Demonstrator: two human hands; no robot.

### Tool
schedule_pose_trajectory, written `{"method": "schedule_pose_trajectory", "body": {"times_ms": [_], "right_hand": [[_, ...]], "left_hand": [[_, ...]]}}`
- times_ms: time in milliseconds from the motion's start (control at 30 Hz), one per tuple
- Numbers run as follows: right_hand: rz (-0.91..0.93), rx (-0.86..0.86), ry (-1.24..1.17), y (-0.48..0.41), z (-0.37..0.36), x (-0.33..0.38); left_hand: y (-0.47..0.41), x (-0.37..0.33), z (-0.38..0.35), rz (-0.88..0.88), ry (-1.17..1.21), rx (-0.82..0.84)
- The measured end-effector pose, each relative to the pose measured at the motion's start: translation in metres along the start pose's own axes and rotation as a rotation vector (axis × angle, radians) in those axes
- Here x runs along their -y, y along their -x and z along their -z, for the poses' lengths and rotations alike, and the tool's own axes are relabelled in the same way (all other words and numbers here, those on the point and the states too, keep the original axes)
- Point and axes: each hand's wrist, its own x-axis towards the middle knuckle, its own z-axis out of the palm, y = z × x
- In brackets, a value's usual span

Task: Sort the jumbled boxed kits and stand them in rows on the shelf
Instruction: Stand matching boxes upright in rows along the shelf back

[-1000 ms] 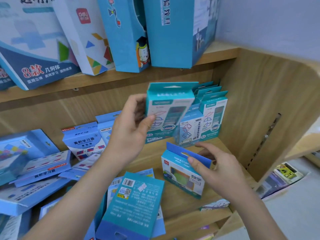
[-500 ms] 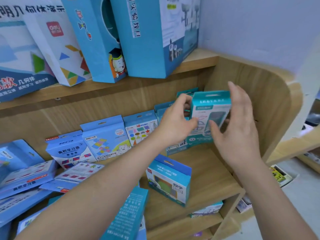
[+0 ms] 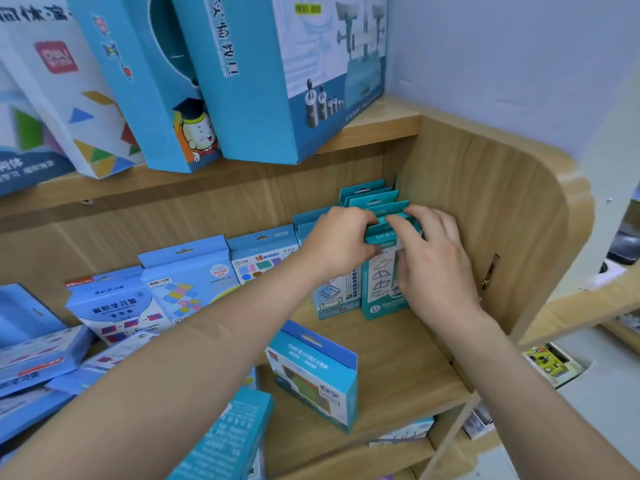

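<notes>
A teal boxed kit point(image 3: 381, 282) stands upright at the front of a row of matching teal kits point(image 3: 369, 195) in the shelf's back right corner. My left hand point(image 3: 337, 242) pinches its upper left edge, fingers curled over the top and thumb on the front. Lying over the box's front and top is my right hand point(image 3: 433, 261), its fingers fairly straight and pressing on it. A blue kit point(image 3: 311, 372) stands alone near the shelf's front edge. More blue kits point(image 3: 187, 271) stand in a row along the back.
Jumbled blue boxes point(image 3: 34, 355) lie piled at the left. One teal box point(image 3: 225, 441) lies back-up under my left forearm. The wooden side wall point(image 3: 485, 220) closes the shelf board point(image 3: 398, 358) on the right. Large boxes point(image 3: 277, 81) overhang from the upper shelf.
Both hands carried the teal kit right and down, and it now stands on the shelf at the front of the teal row. My right hand left the loose blue kit and came onto the teal one.
</notes>
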Motion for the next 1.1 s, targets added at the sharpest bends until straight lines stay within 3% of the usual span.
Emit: {"method": "schedule_pose_trajectory", "body": {"times_ms": [300,600,767,1100], "right_hand": [[-0.027,0.136,-0.076,0.017,-0.022,0.002],[-0.024,0.184,-0.095,0.010,-0.024,0.000],[-0.030,0.213,-0.163,0.010,-0.015,-0.003],[0.010,0.161,-0.267,0.007,0.009,0.013]], "left_hand": [[-0.004,0.010,-0.013,0.009,0.054,-0.153],[-0.010,0.006,-0.018,0.069,-0.111,-0.030],[-0.001,0.010,-0.008,0.044,-0.048,0.030],[0.066,0.032,0.051,0.050,0.028,-0.096]]}}
